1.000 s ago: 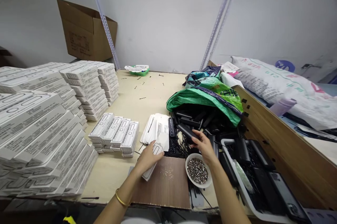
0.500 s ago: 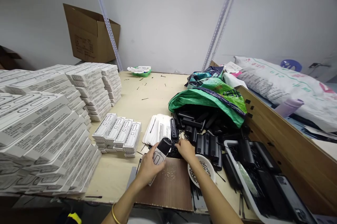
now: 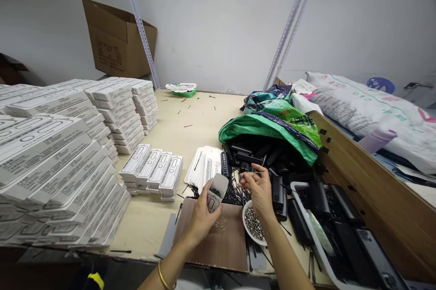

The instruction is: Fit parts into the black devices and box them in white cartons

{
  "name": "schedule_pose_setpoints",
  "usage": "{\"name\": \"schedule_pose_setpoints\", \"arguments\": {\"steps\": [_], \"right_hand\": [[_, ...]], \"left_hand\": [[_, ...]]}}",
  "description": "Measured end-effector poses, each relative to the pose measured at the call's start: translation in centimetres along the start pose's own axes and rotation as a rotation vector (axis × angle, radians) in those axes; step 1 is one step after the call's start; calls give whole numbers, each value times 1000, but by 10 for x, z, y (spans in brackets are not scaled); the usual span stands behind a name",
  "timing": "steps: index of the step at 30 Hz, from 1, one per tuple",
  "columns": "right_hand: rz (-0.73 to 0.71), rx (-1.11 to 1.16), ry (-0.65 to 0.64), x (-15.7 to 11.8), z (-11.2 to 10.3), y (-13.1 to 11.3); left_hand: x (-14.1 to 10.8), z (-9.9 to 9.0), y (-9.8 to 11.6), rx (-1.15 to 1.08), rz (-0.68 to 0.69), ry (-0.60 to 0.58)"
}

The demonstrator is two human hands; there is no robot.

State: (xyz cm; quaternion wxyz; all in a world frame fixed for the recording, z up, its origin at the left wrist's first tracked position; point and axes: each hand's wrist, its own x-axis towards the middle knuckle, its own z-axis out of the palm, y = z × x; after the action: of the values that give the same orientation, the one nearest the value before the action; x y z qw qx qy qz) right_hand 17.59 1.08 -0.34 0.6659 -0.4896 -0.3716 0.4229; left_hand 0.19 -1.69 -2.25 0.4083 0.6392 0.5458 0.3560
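Observation:
My left hand (image 3: 200,217) grips a small white printed box (image 3: 220,182), tilted with its open end up. Something dark shows inside the box's mouth. To its right, my right hand (image 3: 260,192) is raised over the bench, thumb and fingertips drawn together in a pinch and the other fingers lifted. Whatever the pinch may hold is too small to make out. Under it lie many thin black sticks (image 3: 236,194) and a white bowl (image 3: 245,231) of small metal pieces. A brown board (image 3: 211,247) lies below my left hand, with tiny pale bits on it.
Stacked white boxes (image 3: 51,145) fill the left side, with a smaller group (image 3: 166,174) nearer. White printed cards (image 3: 200,167) lie beyond my left hand. A green bag (image 3: 245,129) spills black devices (image 3: 277,188). At right stand a white tray (image 3: 315,244) and a wooden side board (image 3: 371,192).
The black item that stuck out of the box is now down inside it, and the box mouth shows open. My right hand has risen from the black sticks and moved right.

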Motion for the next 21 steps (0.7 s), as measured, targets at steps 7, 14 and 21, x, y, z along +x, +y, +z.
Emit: {"name": "schedule_pose_setpoints", "arguments": {"steps": [7, 14, 21], "right_hand": [[-253, -417, -193, -35, 17, -24], [-227, -505, -202, -33, 10, -10], [-29, -267, -162, -38, 29, 27]], "left_hand": [[-2, 8, 3, 6, 91, -27], [-5, 7, 6, -9, 121, 14], [-7, 7, 11, -27, 100, -41]]}}
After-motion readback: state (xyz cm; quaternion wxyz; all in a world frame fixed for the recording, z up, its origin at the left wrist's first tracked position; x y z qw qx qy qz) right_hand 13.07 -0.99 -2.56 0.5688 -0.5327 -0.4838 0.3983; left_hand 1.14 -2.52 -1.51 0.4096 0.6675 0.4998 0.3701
